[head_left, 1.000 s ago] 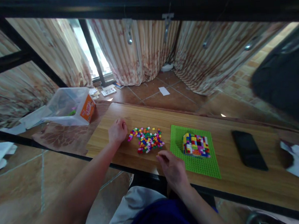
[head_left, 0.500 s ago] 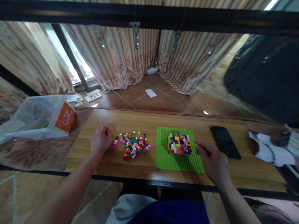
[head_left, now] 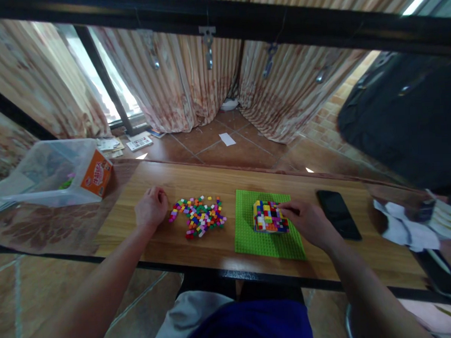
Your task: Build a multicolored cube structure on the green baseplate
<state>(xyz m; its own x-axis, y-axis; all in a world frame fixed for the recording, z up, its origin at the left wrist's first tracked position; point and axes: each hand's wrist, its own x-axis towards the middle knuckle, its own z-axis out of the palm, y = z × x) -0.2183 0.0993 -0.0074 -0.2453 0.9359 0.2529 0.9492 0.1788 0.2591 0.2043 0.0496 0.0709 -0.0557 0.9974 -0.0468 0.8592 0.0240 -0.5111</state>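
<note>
A block of many-coloured building bricks [head_left: 268, 218] stands on a green baseplate [head_left: 248, 243] on the wooden table. My right hand [head_left: 307, 220] reaches in from the right, thumb and forefinger pinched at the block's upper right edge. The small brick in that pinch is hidden by the fingertips now. Loose small bricks [head_left: 203, 218] lie in a spread-out pile left of the baseplate. Just left of this pile my left hand [head_left: 152, 207] rests on the table with its fingers curled in; whatever they may hold is hidden.
Right of the baseplate lies a black phone [head_left: 338, 213], with crumpled white paper [head_left: 406, 225] farther right. A clear plastic bin [head_left: 56, 193] with an orange label stands at the left. A dark bar [head_left: 164, 16] with hanging clips crosses above the table.
My right hand has moved left and slightly up, from beside the brick block onto its upper right edge. A small yellow brick showed at its fingertips before. My left hand stays by the pile.
</note>
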